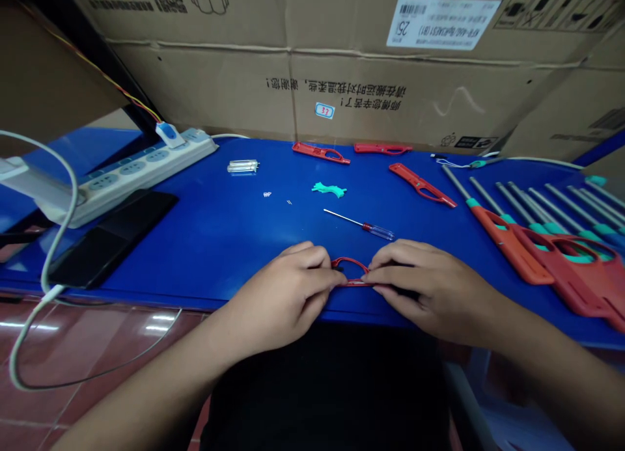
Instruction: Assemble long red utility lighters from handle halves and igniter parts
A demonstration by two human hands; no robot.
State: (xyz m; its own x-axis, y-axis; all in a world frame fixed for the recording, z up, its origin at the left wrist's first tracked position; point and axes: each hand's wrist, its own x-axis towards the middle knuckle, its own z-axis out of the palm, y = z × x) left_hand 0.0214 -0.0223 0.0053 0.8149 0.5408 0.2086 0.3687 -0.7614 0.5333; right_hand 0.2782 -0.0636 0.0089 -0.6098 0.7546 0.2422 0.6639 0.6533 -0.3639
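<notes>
Close to the table's front edge, my left hand [293, 291] and my right hand [430, 285] grip a red plastic lighter casing [352, 260] between them. Its looped opening shows in the gap; both ends are hidden by my fingers. A small dark part shows by my left fingertips, too small to name. Just beyond lies a screwdriver [359, 223] with a clear and red handle. Farther back are a cluster of green plastic pieces [329, 190], tiny pale parts [267, 194] and thin pins [289, 202].
Loose red casing halves [322, 153] lie along the back. Finished-looking long-necked lighters [512, 243] are heaped at right. At left are a power strip [141, 168], a black phone [114, 236] and a white cable [73, 197]. Clear cylinders [243, 166] lie near a cardboard box [219, 80].
</notes>
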